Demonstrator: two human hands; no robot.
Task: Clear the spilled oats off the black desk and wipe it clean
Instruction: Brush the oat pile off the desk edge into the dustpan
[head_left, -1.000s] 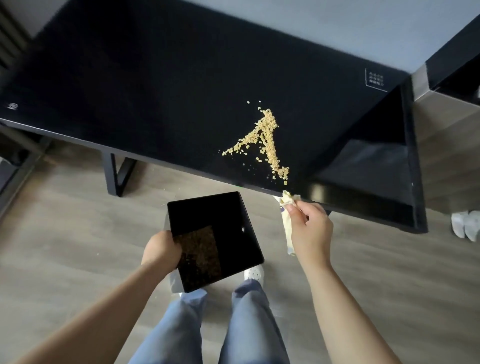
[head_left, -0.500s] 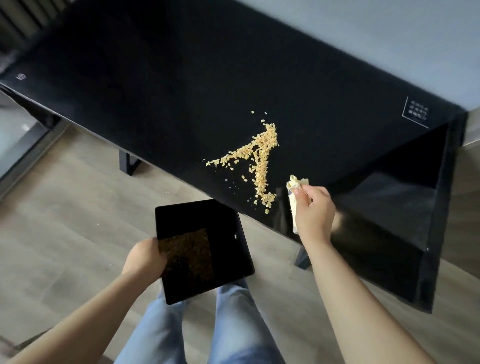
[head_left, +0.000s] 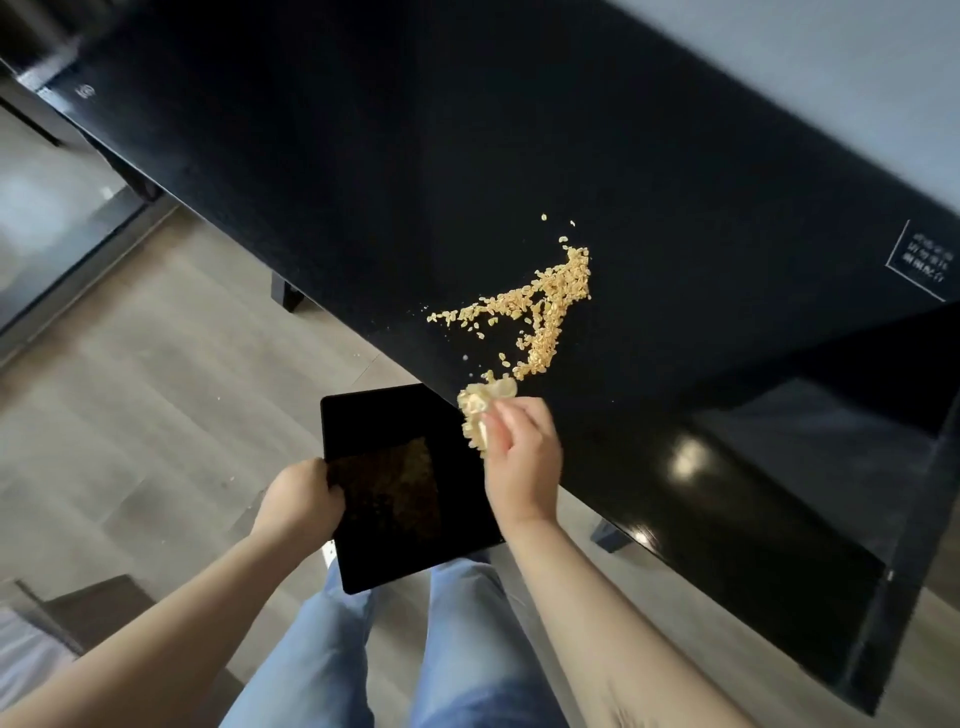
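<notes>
Right hand (head_left: 522, 457) at the desk's near edge, fingers curled, pinching a crumpled yellow cloth (head_left: 480, 410). The cloth touches the lowest flakes of the oats (head_left: 545, 301), and that looks like a sweeping grip: wadded tight so it pushes flakes instead of sliding over them.

Just left of it, the left hand (head_left: 301, 499) grips the left edge of a black tray (head_left: 374, 415). The tray's far corner sits right at the desk's near edge, seemingly below the top, I'd say so swept flakes drop straight in. There's a brownish patch on the tray, oats or a reflection, can't tell.

Out on the desk (head_left: 415, 156), the oats lie in 2 lines that meet in a point, close to the near edge and toward the right end, with a few strays past the tip. Most of the spill isn't cleared yet, so the wipe comes later. A white printed label (head_left: 919, 260) sits by the far right corner.
</notes>
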